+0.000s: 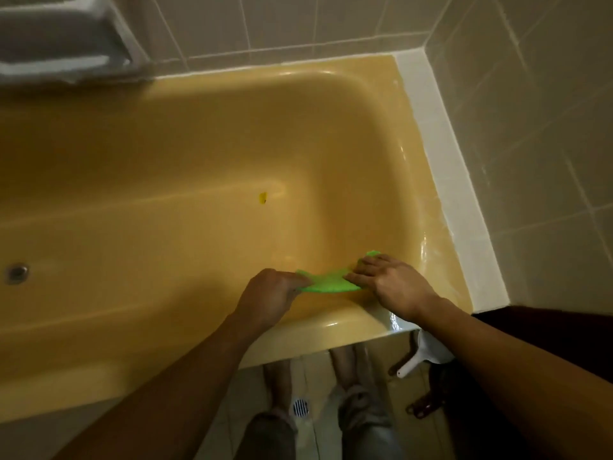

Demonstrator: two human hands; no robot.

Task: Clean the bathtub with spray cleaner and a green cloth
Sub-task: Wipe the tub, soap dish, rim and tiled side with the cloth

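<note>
A yellow bathtub [185,154] fills most of the view. A bright green cloth [326,283] lies against the tub's inner wall near the front right corner. My left hand [270,295] pinches the cloth's left end with curled fingers. My right hand [386,283] lies flat on the cloth's right end and presses it to the wall. A white spray bottle [418,356] lies on the floor outside the tub, partly hidden behind my right forearm.
The tub drain [16,271] sits at the far left and a small yellow mark [262,197] on the tub floor. A white soap ledge [63,41] juts from the tiled wall. A floor drain [300,407] lies between my feet.
</note>
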